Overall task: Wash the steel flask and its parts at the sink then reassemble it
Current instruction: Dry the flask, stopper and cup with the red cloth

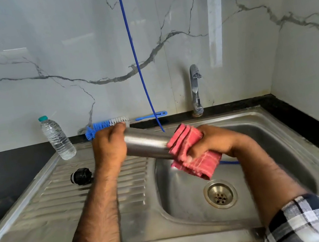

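Observation:
The steel flask (147, 143) lies almost level in the air over the left edge of the sink basin (186, 195). My left hand (109, 147) grips its left end. My right hand (212, 142) holds a folded pink cloth (190, 153) wrapped around the flask's right end, which the cloth hides. The flask's black cap (81, 176) lies on the ribbed drainboard (66, 197), to the left of my left forearm. No water runs from the tap (196, 90).
A blue and white bottle brush (105, 126) lies along the back of the counter by the wall. A clear plastic water bottle (57, 138) stands at the drainboard's back left. A blue hose (137, 62) hangs down the wall into the basin. The drain (220, 194) sits at the basin's centre.

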### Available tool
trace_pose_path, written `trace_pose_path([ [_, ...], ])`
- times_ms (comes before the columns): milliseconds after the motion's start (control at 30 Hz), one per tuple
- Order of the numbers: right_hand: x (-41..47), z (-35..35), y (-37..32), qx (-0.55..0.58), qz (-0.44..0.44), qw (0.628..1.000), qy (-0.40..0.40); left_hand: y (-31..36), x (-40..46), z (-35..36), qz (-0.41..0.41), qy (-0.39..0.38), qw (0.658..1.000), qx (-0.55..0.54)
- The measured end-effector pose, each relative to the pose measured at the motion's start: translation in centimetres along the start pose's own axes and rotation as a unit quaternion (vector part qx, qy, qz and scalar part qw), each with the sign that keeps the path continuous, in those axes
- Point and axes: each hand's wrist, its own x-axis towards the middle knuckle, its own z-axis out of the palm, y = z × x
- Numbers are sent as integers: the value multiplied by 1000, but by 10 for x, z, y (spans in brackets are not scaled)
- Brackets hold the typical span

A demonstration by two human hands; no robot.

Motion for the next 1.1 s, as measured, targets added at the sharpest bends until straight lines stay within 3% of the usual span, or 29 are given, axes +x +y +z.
trace_pose_path([
  [100,-1,3,5,208,-23,977,32,-6,3,0,-75,47,995,-49],
  [133,1,9,2,240,-37,967,82,-7,1,3,-103,68,991,-58],
  [200,14,18,-3,205,-19,939,276,-6,-4,8,-138,96,983,-70],
  [233,21,22,-6,189,12,906,378,-4,-8,12,-136,105,983,-59],
  [300,27,22,-11,229,88,849,469,1,-16,18,-79,111,991,-3],
  [333,30,21,-8,279,120,837,455,4,-21,20,-15,116,993,30],
  [433,33,28,12,368,220,854,294,11,-24,18,220,141,961,88],
  [500,36,29,25,354,248,863,262,7,-21,18,297,127,942,92],
  [600,41,19,20,317,183,862,351,6,-18,16,207,114,966,107],
  [733,33,17,8,193,100,851,477,2,-8,17,-86,65,994,34],
  [800,34,24,11,118,-7,836,536,-3,-5,19,-250,19,965,-77],
  [867,38,30,16,66,-120,810,571,-5,-6,17,-351,-46,924,-144],
  [967,42,40,11,86,-220,775,586,-11,-5,12,-377,-45,905,-193],
  [1033,50,42,10,138,-170,778,590,-13,-4,11,-336,31,922,-191],
  [1100,56,41,15,173,-59,793,581,-10,-6,14,-238,108,957,-128],
])
